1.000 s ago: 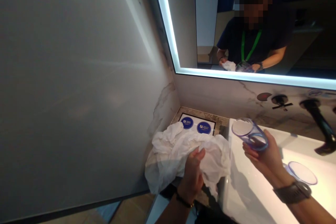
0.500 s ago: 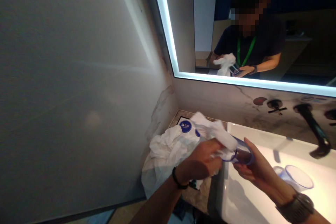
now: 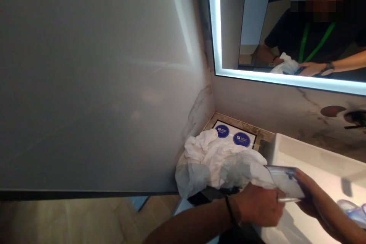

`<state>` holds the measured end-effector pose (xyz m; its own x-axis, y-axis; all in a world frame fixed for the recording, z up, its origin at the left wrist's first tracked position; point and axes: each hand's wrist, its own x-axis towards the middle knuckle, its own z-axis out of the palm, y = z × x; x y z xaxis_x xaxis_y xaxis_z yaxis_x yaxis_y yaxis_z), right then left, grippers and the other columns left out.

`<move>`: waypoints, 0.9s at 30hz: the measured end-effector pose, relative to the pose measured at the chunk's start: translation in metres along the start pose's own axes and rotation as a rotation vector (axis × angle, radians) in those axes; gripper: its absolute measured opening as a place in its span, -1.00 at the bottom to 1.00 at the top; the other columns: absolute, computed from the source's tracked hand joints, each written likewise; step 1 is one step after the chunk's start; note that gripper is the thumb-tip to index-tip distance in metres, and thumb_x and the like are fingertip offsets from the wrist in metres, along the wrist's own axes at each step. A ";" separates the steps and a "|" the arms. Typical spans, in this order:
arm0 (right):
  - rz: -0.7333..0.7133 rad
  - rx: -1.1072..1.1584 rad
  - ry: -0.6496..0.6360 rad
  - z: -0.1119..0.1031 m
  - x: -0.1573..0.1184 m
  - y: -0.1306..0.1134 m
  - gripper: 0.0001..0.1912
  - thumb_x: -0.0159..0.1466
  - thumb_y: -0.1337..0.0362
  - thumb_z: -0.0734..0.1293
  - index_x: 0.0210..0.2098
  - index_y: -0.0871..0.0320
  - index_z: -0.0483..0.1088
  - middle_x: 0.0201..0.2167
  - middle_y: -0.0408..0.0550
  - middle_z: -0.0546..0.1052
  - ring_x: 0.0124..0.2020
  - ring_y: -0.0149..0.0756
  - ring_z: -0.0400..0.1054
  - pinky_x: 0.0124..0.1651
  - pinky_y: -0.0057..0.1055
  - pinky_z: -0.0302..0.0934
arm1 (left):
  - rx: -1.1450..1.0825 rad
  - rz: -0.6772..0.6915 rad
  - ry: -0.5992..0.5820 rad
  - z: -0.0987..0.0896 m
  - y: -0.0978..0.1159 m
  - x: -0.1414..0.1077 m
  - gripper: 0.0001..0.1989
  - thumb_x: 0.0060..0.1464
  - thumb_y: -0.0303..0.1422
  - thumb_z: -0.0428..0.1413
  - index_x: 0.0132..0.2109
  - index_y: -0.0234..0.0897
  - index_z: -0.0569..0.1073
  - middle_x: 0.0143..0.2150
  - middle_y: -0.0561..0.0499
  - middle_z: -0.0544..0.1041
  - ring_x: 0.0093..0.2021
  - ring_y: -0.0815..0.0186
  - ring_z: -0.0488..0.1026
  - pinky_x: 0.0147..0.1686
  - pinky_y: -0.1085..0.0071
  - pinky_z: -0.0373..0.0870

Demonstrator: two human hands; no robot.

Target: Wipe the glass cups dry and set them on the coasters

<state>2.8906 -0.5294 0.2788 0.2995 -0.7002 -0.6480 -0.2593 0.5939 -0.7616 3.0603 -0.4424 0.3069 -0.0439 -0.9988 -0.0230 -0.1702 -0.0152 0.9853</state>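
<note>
A clear blue-tinted plastic cup [image 3: 286, 186] is gripped sideways by the right hand [image 3: 310, 200], so crumpled white cloth [image 3: 220, 164], clenched in the left hand [image 3: 259, 207], reaches inside.

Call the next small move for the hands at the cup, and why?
Probably turn the clear cup a little in the right hand while the left hand presses the white cloth into its mouth. The cup lies on its side over the sink, cloth bunched at the rim, so only part of the inside seems covered.
</note>
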 end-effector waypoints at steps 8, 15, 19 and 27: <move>-0.679 -0.771 -0.024 0.022 0.040 -0.062 -0.23 0.13 -0.38 0.07 -0.04 0.17 0.17 -0.35 0.00 0.42 -0.33 -0.14 0.30 -0.25 -0.27 0.15 | -1.050 -0.269 0.373 -0.039 -0.009 -0.023 -0.64 -0.32 -0.43 0.29 -0.25 -0.45 0.54 -0.39 -0.10 0.53 -0.37 0.29 0.45 -0.29 0.44 0.33; -0.816 -1.492 0.346 0.074 0.120 -0.091 -0.39 0.29 -0.24 0.04 0.01 0.16 0.16 -0.29 0.05 0.44 -0.30 -0.03 0.38 -0.35 -0.28 0.17 | -0.911 -0.199 0.934 -0.137 -0.006 -0.079 -0.64 -0.34 -0.38 0.38 -0.29 -0.32 0.54 -0.38 0.00 0.56 -0.33 0.29 0.50 -0.22 0.41 0.45; -0.738 -1.580 0.328 0.106 0.146 -0.077 -0.44 0.29 -0.16 0.15 -0.03 0.21 0.22 -0.35 0.09 0.41 -0.33 0.01 0.38 -0.38 -0.24 0.22 | -0.794 0.018 1.277 -0.184 0.035 -0.113 -0.72 -0.25 -0.35 0.32 -0.28 -0.25 0.53 -0.32 0.05 0.58 -0.28 0.28 0.51 -0.10 0.34 0.46; -0.665 -1.520 0.310 0.124 0.159 -0.074 -0.33 0.23 -0.16 0.26 0.07 0.28 0.25 -0.26 0.20 0.40 -0.28 0.13 0.38 -0.30 -0.11 0.28 | -0.528 0.229 1.455 -0.206 0.079 -0.121 -0.72 0.19 -0.41 -0.09 -0.09 -0.15 0.48 -0.17 0.15 0.56 -0.18 0.43 0.48 -0.02 0.53 0.40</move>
<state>3.0715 -0.6348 0.2317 0.5819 -0.8100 -0.0727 -0.8131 -0.5779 -0.0703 3.2549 -0.3327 0.4225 0.9867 -0.1626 0.0002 0.0716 0.4352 0.8975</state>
